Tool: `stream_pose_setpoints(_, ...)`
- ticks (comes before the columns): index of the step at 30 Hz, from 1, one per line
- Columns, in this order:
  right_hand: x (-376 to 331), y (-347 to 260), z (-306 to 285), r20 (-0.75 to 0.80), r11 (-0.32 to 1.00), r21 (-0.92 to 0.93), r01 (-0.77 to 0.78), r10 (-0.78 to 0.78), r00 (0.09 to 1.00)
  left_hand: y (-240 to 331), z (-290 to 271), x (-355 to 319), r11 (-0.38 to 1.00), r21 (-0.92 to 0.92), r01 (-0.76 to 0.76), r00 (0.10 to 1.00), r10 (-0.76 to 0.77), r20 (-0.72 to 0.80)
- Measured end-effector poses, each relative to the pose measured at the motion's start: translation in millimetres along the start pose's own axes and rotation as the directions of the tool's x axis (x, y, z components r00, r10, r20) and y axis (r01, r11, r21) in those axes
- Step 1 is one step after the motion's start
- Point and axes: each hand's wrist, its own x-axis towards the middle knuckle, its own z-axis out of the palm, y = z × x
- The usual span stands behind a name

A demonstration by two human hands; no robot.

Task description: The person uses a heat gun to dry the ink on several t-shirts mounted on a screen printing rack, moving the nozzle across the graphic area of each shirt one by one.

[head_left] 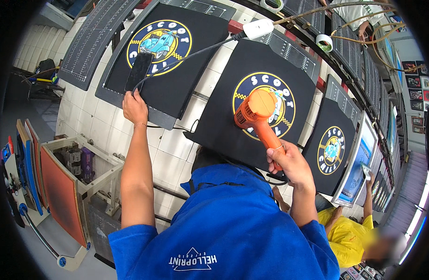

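In my right hand (291,163) is an orange heat gun (257,109), gripped by its handle. Its round head is over the printed badge of the middle black shirt (214,100). My left hand (135,108) is closed at the near edge of the left black shirt (198,46), with a dark cable (195,54) running into its fingertips. Against those fingertips lies a flat black phone-like slab (139,70), partly over that shirt's round scooter print; the cable crosses it. Whether the fingers also grip the slab is unclear. The cable leads to a white power socket (258,29).
Another printed black shirt (312,165) lies at the right. Beyond it a person in yellow (345,233) works at a framed screen (359,163). Grey printing boards (90,46) stand at far left. A wooden rack with frames (60,177) is at lower left. White tape rolls (323,43) sit at the back.
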Motion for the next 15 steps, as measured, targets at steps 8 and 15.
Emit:
stream_pose_setpoints(8, -10, 3, 5, -0.015, 1.000, 0.002, -0.006, 0.006, 1.000, 3, -1, 0, 1.000, 0.002, 0.003, 1.000, -0.004, 0.015)
stream_pose_setpoints(15, -18, 4, 2, -0.038, 0.999, -0.015, -0.037, 0.037, 0.999, 3, -3, -1, 1.000, -0.002, 0.009, 1.000, -0.009, 0.014)
